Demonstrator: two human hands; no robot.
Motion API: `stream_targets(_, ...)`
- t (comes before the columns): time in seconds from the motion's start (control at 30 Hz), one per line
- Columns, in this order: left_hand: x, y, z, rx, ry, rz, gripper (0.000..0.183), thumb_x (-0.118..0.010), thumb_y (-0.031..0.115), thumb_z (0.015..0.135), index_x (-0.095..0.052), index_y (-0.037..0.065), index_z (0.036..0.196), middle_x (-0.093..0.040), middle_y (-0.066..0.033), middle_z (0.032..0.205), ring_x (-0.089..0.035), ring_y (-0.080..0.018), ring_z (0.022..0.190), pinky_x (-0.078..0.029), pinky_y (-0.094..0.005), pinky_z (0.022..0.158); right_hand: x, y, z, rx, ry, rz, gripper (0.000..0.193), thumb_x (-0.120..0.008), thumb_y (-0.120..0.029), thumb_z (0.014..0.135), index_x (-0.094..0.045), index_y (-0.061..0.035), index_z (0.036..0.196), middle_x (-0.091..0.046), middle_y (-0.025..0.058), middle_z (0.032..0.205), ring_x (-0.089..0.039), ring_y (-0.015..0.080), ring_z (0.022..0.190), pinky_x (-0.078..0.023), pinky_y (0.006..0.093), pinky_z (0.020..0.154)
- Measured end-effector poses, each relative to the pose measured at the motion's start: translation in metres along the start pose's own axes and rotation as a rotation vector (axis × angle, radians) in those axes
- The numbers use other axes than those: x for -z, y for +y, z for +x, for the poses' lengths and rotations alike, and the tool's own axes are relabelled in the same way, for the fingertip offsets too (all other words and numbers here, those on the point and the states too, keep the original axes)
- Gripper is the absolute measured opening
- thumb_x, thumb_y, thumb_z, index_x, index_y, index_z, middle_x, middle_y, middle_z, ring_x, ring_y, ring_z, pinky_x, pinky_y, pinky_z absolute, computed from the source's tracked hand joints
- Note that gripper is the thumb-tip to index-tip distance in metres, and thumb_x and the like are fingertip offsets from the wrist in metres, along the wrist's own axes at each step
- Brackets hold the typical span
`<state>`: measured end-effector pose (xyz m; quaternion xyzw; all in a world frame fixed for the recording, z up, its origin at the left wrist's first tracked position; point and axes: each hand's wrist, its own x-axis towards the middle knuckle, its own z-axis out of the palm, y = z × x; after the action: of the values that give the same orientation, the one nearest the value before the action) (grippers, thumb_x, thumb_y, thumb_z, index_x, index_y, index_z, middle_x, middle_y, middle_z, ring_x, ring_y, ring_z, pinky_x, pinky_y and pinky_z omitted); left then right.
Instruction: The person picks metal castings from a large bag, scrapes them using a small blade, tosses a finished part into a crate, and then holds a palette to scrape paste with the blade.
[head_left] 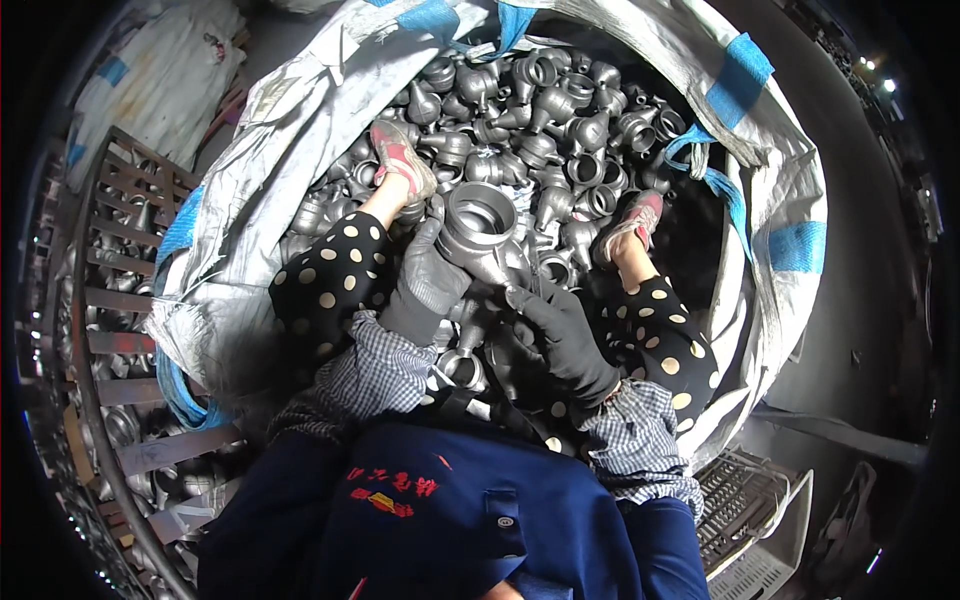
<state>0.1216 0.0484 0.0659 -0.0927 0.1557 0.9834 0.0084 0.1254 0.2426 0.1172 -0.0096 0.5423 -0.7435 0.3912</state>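
A grey metal casting (470, 245), a hollow body with a wide round mouth and a narrower neck, is held up in front of me. My left hand (432, 278), in a grey glove, is closed round its left side. My right hand (562, 335), in a dark grey glove, has its thumb and fingers bent together at the neck's lower right end. Part of that neck is hidden by the fingers. Many similar castings (555, 105) lie heaped beneath and beyond both hands, the nearest one (465, 368) just below them.
A large white woven sack (790, 180) with blue straps (740, 80) surrounds the heap. My legs in dotted trousers and red-grey shoes (403, 160) rest in it. Left stands a slatted metal cage (125, 300) of castings; a plastic crate (750, 520) sits at lower right.
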Motion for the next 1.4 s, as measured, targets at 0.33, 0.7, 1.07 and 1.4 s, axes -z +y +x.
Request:
stream_targets(0.33, 0.025, 0.01, 0.002, 0.049, 0.105, 0.142, 0.042, -0.052, 0.01, 0.091, -0.042, 0.004, 0.131, -0.049, -0.012, 0.13, -0.048, -0.025, 0.12, -0.04, -0.0476, 0.103, 0.018, 0.006, 0.01, 0.154, 0.163, 0.167, 0.031, -0.064, -0.01, 0.085, -0.06, 0.0017, 0.113, -0.063, -0.0013, 0.085, -0.055, 0.004, 0.072, -0.043, 0.017, 0.062)
stream_targets(0.7, -0.022, 0.011, -0.017, -0.231, 0.114, 0.516, 0.041, -0.046, 0.006, 0.093, -0.041, -0.001, 0.133, -0.053, -0.0086, 0.126, -0.048, -0.0168, 0.12, -0.035, -0.037, 0.107, 0.031, 0.008, 0.016, 0.092, 0.256, 0.11, 0.027, -0.061, -0.018, 0.089, -0.063, -0.0049, 0.113, -0.061, -0.0028, 0.077, -0.047, 0.0022, 0.056, -0.034, 0.0148, 0.05)
stream_targets(1.07, -0.015, 0.023, -0.019, -0.333, -0.2, 0.693, 0.049, -0.057, 0.013, 0.086, -0.043, -0.004, 0.13, -0.045, -0.0173, 0.136, -0.045, -0.0232, 0.125, -0.03, -0.036, 0.109, 0.041, 0.024, 0.031, 0.115, 0.214, 0.177, 0.025, -0.054, -0.026, 0.093, -0.062, -0.0036, 0.101, -0.053, -0.0005, 0.063, -0.041, 0.0071, 0.045, -0.029, 0.0221, 0.036)
stream_targets(1.4, -0.024, 0.028, -0.021, -0.297, -0.297, 0.754, 0.049, -0.059, 0.014, 0.086, -0.045, -0.002, 0.13, -0.045, -0.0169, 0.136, -0.047, -0.0211, 0.123, -0.034, -0.0308, 0.105, 0.048, 0.025, 0.031, 0.03, 0.096, 0.219, 0.027, -0.047, -0.026, 0.096, -0.057, -0.0012, 0.093, -0.049, -0.0018, 0.062, -0.042, 0.0057, 0.047, -0.038, 0.0194, 0.042)
